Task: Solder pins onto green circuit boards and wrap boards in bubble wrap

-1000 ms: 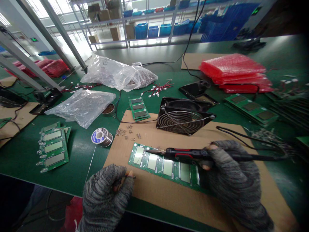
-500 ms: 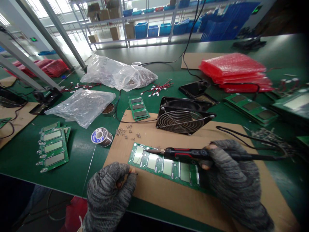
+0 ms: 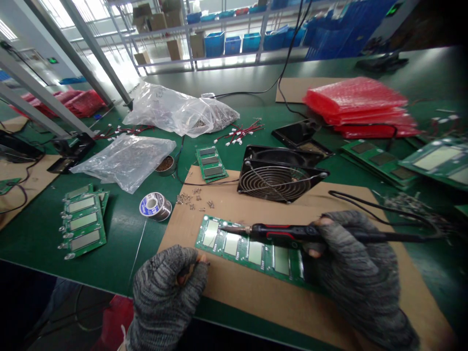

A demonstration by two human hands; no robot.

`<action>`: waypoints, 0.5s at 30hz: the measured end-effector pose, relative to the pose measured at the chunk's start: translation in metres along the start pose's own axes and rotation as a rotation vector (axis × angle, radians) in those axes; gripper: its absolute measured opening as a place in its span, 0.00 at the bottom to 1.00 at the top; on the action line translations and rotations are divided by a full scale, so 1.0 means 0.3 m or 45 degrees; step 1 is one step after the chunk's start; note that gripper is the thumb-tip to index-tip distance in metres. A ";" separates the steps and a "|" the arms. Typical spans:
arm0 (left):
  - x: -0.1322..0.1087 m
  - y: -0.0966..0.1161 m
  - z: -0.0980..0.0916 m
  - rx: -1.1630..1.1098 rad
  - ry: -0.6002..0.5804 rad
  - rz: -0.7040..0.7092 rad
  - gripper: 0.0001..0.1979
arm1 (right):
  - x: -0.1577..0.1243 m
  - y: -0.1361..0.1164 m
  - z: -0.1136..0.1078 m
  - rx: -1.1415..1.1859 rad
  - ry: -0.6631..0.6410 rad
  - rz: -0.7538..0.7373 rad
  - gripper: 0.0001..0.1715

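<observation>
In a grey knitted glove, my right hand (image 3: pixel 356 263) grips a black and red soldering iron (image 3: pixel 283 233). Its tip reaches over the far left part of a green circuit board (image 3: pixel 239 263) with several pale display panels. The board lies flat on a sheet of cardboard (image 3: pixel 234 287), its right end partly behind my right hand. My left hand (image 3: pixel 170 287), gloved alike, is at the board's near left corner. Its thumb and forefinger are pinched together; whatever they hold is too small to make out.
A solder spool (image 3: pixel 155 206) stands left of the cardboard, near small loose metal parts (image 3: pixel 188 199). Behind the board sits a black fan (image 3: pixel 280 178). Stacked boards (image 3: pixel 84 222) lie at left, plastic bags (image 3: pixel 175 109) farther back, red bubble wrap (image 3: pixel 360 107) at back right.
Both hands, the iron and the board keep nearly the same places relative to each other. The whole view has shifted slightly. At far right, the display board shows more to the left.
</observation>
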State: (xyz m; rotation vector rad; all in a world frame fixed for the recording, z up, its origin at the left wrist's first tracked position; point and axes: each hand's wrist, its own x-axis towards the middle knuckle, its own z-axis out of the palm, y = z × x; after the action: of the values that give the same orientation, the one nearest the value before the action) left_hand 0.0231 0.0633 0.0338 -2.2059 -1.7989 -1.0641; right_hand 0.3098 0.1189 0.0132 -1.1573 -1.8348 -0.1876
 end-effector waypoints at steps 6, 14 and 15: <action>-0.004 -0.001 0.003 0.014 0.000 0.005 0.02 | 0.009 -0.017 -0.003 0.018 0.002 0.047 0.10; 0.006 0.003 0.011 0.014 0.001 0.036 0.04 | 0.063 -0.072 0.003 0.235 0.081 0.540 0.08; 0.006 0.003 0.014 0.019 0.006 0.042 0.04 | 0.063 -0.073 0.002 0.244 0.075 0.537 0.08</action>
State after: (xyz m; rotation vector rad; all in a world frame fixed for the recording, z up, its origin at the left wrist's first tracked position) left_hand 0.0259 0.0666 0.0322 -2.2148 -1.7570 -1.0454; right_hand 0.2900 0.1193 0.0344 -1.3534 -1.4819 0.1901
